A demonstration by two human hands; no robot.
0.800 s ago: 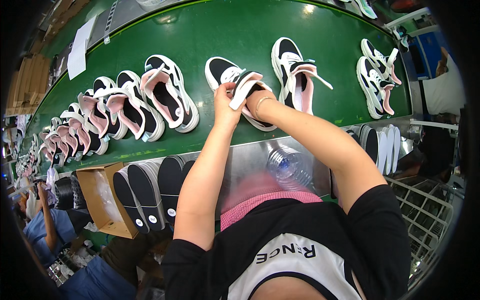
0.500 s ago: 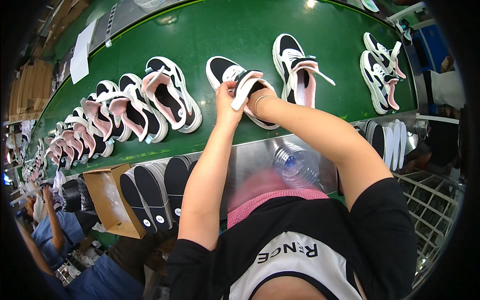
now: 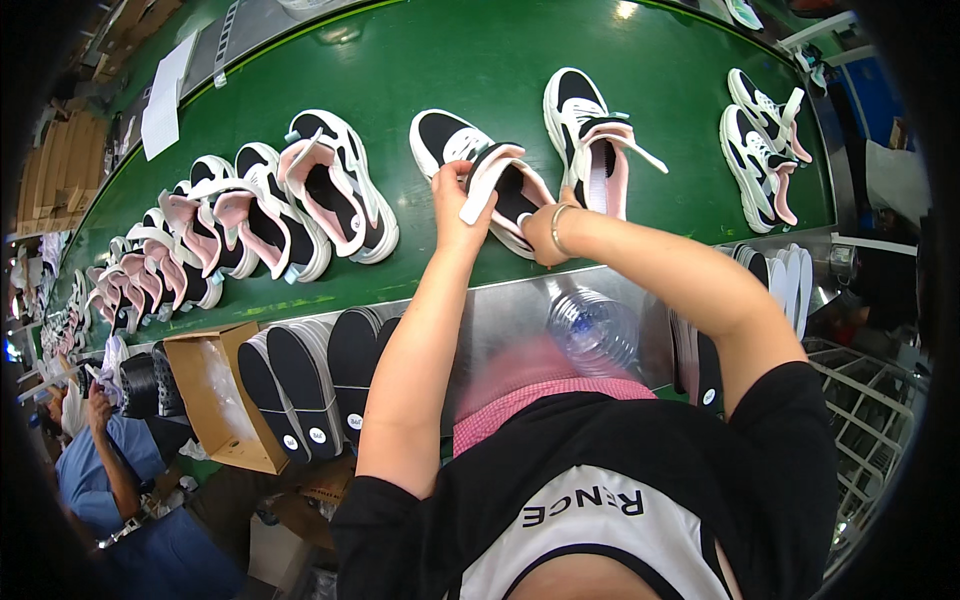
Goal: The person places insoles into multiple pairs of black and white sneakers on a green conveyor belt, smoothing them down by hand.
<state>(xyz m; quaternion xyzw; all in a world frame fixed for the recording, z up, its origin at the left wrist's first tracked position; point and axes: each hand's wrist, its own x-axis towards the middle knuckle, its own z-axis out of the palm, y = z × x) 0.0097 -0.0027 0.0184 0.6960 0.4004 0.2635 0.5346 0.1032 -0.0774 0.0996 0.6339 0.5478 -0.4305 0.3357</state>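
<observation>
A white and black sneaker [image 3: 440,138] with a pink lining rests on the green work surface in front of me, toe pointing away and a little left. My left hand [image 3: 459,208] is closed on its tongue and white strap, holding them up and to the side. The black insole shows inside the open shoe. At the heel, my right hand [image 3: 547,232] grips the collar, its thumb by the inner rim and its other fingers partly hidden. A matching sneaker [image 3: 577,102] stands just right, its strap sticking out.
More sneakers [image 3: 340,190] line the left, and a pair [image 3: 752,165] stands far right. Along the near edge are bundled black insoles [image 3: 292,375], a cardboard box [image 3: 225,400] and a clear plastic bottle [image 3: 592,330]. Another person in blue [image 3: 110,460] is at lower left.
My right hand has come out of the shoe's opening and moved back to its heel. The left hand keeps its hold on the tongue. The neighbouring person's arm has shifted.
</observation>
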